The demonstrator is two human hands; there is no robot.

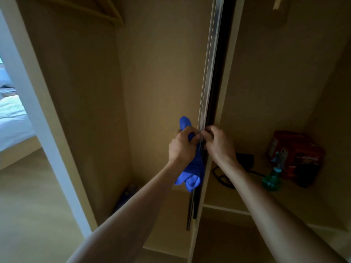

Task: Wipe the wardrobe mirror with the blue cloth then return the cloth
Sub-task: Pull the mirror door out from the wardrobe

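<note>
Step in hand, by my read: moving or edge-wiping the tall silver metal-framed sliding wardrobe door (210, 76). It is seen edge-on, so I can't tell which face carries the wardrobe mirror.

To do it well:
- Keep skin on the metal frame and off any glass, so no new prints.
- Keep the cloth bunched in the palm. Its loose tail hangs below the fingers, right against the door edge, and could snag there.
- Slide slowly. The right fingertips sit in the dark gap behind the frame, which is a pinch risk.

Left hand (182, 146): the arm is stretched forward and up with the back of the hand to the camera. The fingers are curled tight round the soft crumpled blue cloth (192, 174). One end of the cloth pokes up above the fingers, and the bulk hangs below the wrist. The thumb side touches the frame.

Right hand (218, 142): the arm is also extended and the wrist is slightly bent. The fingers are hooked together over the frame edge and clamped on it, just beside the left fingertips and almost touching them.

Below and right of the right fingers there is a pale wooden shelf (220, 196). On it are a black corded device (246, 160), a green plastic spray bottle (272, 180) and a red cardboard box (296, 152), all well apart from the hands.
</note>
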